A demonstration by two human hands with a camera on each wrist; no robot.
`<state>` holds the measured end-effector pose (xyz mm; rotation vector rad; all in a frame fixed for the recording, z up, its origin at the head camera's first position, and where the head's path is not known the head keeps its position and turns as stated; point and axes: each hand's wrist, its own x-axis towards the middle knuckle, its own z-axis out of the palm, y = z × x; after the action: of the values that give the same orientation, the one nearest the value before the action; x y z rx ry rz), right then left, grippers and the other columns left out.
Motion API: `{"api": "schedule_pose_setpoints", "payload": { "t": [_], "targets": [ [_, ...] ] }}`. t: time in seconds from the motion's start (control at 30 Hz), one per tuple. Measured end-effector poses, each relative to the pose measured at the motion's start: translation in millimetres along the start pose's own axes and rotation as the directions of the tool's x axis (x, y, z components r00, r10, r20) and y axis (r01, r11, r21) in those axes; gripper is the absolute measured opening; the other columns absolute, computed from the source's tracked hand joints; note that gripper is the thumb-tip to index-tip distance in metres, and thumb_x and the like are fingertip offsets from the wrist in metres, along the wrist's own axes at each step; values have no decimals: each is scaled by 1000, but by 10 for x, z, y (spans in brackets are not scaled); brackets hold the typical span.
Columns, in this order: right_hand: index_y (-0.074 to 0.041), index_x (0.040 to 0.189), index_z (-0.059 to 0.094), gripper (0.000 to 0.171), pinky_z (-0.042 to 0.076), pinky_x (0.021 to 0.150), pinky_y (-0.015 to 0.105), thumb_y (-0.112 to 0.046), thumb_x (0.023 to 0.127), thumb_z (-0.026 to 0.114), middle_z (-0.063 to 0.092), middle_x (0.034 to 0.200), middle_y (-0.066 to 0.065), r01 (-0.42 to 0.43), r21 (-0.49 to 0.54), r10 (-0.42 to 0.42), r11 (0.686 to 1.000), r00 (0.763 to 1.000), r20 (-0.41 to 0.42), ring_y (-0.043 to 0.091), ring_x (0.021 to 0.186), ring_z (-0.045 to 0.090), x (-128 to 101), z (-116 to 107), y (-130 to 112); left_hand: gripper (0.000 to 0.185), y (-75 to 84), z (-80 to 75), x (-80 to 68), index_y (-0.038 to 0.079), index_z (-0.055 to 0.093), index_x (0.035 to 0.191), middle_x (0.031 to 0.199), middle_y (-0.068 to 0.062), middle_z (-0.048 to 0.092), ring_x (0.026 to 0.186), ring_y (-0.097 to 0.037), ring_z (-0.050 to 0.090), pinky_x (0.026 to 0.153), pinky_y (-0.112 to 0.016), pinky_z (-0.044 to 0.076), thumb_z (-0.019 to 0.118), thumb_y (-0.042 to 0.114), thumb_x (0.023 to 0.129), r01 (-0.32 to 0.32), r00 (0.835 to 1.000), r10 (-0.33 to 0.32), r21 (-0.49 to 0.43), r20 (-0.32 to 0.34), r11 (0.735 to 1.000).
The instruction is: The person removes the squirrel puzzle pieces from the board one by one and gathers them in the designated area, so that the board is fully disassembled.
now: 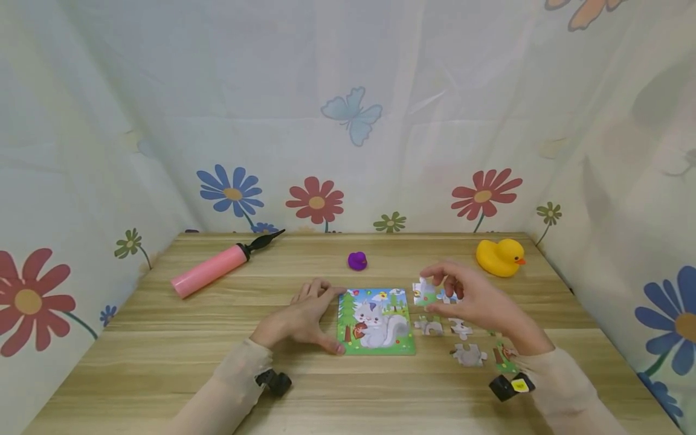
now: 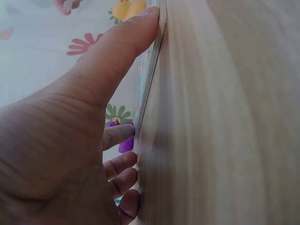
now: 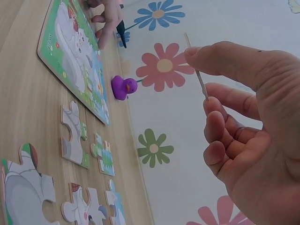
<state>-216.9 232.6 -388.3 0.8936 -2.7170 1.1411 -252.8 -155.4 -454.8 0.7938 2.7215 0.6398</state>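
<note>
My left hand (image 1: pixel 302 316) lay flat, fingers straight, against the left edge of the puzzle board (image 1: pixel 376 321) to keep it steady, while my right hand (image 1: pixel 472 297) pinched one puzzle piece (image 1: pixel 426 292) just above the board's far right corner.

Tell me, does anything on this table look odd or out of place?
Nothing looks damaged or spilled. The puzzle pieces lie scattered right of the puzzle board, some face down. The pink pump, purple duck and yellow duck seem unrelated to the puzzle.
</note>
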Motion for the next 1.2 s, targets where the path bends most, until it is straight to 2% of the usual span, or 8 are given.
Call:
{"api": "schedule_pose_setpoints", "payload": {
  "t": [0.3,0.43,0.57,0.73,1.0,1.2],
  "targets": [
    [-10,137,73,51,50,69,28,-14,91,94,68,115,3,43,-4,-44,999,999,-14,22,84,57,-138,-15,49,123,-17,8,-2,23,38,173,167,-16,31,147,-39,33,124,-64,34,101,60,75,-5,1000,5,-7,-5,1000],
    [-10,138,73,53,51,71,28,-17,90,96,66,111,1,13,-4,-13,1000,1000,1,26,86,59,-224,-5,69,122,-21,10,-2,23,38,172,168,-16,30,148,-40,32,124,-65,33,101,60,74,-7,1000,6,-10,-7,1000],
    [-11,136,74,52,50,70,25,-19,90,96,67,110,-1,-19,-4,20,1000,1000,18,23,85,59,-303,42,90,122,-24,16,1,22,38,172,167,-17,31,148,-40,32,124,-66,33,101,60,75,-8,1000,8,-11,-8,1000],
    [-12,134,73,51,51,70,26,-21,90,97,69,108,-2,-38,10,38,999,998,59,20,84,58,-399,133,150,123,-31,27,8,21,38,172,167,-18,31,148,-39,33,124,-66,33,101,60,75,-11,1000,11,-10,-8,1000],
    [-12,126,71,49,53,69,26,-20,86,99,65,99,3,0,39,-7,999,988,157,15,78,59,-491,267,228,125,-43,33,16,18,38,172,168,-20,31,149,-41,32,123,-67,33,102,61,74,-27,1000,27,-10,-8,1000],
    [-14,120,72,50,51,67,24,-24,82,102,65,97,-1,-4,25,0,1000,986,166,9,75,57,-509,349,266,124,-42,26,11,19,38,173,169,-21,30,148,-40,32,121,-66,34,101,61,74,-24,1000,24,-7,-5,1000]
  ]
}}
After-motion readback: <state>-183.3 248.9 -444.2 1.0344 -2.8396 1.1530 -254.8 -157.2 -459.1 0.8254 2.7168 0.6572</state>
